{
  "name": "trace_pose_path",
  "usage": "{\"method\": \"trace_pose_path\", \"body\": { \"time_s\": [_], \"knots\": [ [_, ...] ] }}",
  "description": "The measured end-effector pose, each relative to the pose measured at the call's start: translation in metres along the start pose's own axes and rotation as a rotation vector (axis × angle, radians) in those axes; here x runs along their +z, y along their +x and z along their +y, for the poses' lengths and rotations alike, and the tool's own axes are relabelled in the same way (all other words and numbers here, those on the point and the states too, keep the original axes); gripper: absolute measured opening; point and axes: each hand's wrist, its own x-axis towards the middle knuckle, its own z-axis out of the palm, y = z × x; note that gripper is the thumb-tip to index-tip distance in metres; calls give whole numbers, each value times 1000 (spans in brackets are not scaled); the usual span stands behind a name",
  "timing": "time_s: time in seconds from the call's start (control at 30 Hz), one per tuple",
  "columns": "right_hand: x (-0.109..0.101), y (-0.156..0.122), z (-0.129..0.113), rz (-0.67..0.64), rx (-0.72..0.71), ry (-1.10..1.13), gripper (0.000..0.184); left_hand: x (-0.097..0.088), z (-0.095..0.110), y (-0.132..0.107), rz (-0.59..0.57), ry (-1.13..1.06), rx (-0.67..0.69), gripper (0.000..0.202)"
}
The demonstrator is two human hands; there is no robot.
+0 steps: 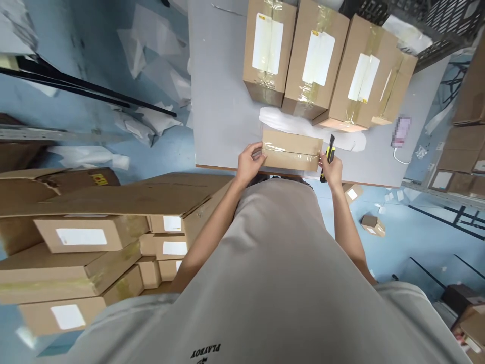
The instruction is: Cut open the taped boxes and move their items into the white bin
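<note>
A small, oblong brown cardboard box (291, 145) lies on the grey bench (220, 101), just above the centre of the frame and close to the bench's lower edge, with clear tape running lengthwise along its top. The left hand (250, 163) is at the box's left end, fingers curled round that end and gripping it. The right hand (332, 172) is at the opposite end, its fingers closed around a black-and-yellow plastic utility knife (329, 153), with the fingertips touching the box's right edge. The knife stands roughly upright in the picture, just beside the box; its blade is too small to make out.

Directly above the box lies a flat, elongated white wrapping piece (282, 120), probably foam or soft paper. Beyond it, towards the upper right, four taller brown cardboard cartons (265, 81) stand in a row, sealed with yellowish clear tape; white labels show on three of them. A black plastic lattice crate (445, 30) sits in the upper right corner. Near the bench's right side lies a pixelated pinkish object (401, 130) with a white cord at its lower end. At lower left, a large open brown cardboard carton (151, 194) contains several labelled brown boxes (91, 235).
</note>
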Motion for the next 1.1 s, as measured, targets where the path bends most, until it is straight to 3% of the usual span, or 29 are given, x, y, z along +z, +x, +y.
{"method": "trace_pose_path", "body": {
  "time_s": [0.13,0.27,0.4,0.57,0.73,1.1],
  "knots": [
    [-16,-2,-20,86,-20,-63,61,-10,-7,13,-64,63,6,56],
    [-19,-17,-55,-6,-157,-307,52,-19,-6,21,-141,116,105,66],
    [11,-28,-96,-271,-365,-701,44,-22,-10,26,-250,65,143,62],
    [53,-22,-134,-477,-463,-1048,48,-22,-14,30,-310,-31,94,66],
    [67,-15,-147,-537,-501,-1164,47,-21,-12,31,-344,-113,95,68],
    [70,-12,-170,-562,-503,-1237,48,-17,-13,36,-322,-121,147,70]
  ]
}}
